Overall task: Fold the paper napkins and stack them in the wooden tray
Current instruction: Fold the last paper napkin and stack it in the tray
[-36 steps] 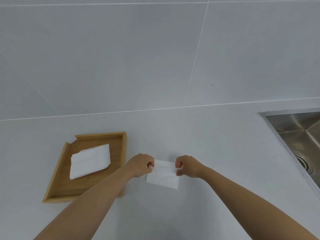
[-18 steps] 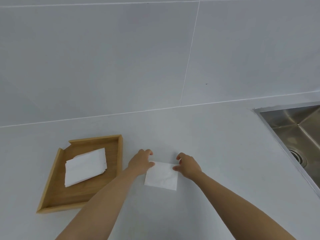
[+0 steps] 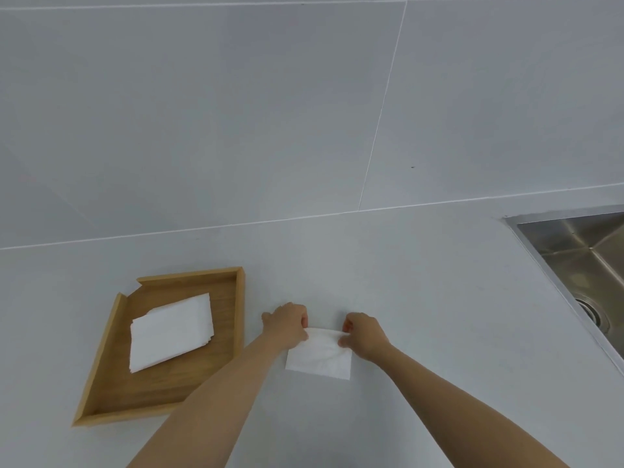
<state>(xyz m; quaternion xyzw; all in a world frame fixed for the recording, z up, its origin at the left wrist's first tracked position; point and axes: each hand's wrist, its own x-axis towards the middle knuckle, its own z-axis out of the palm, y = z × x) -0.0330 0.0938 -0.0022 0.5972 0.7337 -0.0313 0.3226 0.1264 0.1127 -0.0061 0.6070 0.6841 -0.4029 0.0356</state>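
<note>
A folded white paper napkin (image 3: 320, 358) lies flat on the grey counter just right of the wooden tray (image 3: 111, 383). My left hand (image 3: 287, 324) pinches its far left corner and my right hand (image 3: 363, 336) pinches its far right corner. Inside the tray rests a stack of folded white napkins (image 3: 170, 332), set slightly askew toward the tray's far left.
A stainless steel sink (image 3: 587, 265) with a drain (image 3: 592, 315) is sunk into the counter at the right. A grey tiled wall (image 3: 236, 113) rises behind the counter.
Half a second ago both hands lay spread flat on the napkin's far edge; now their fingers have closed on its two far corners. The napkin stays in place.
</note>
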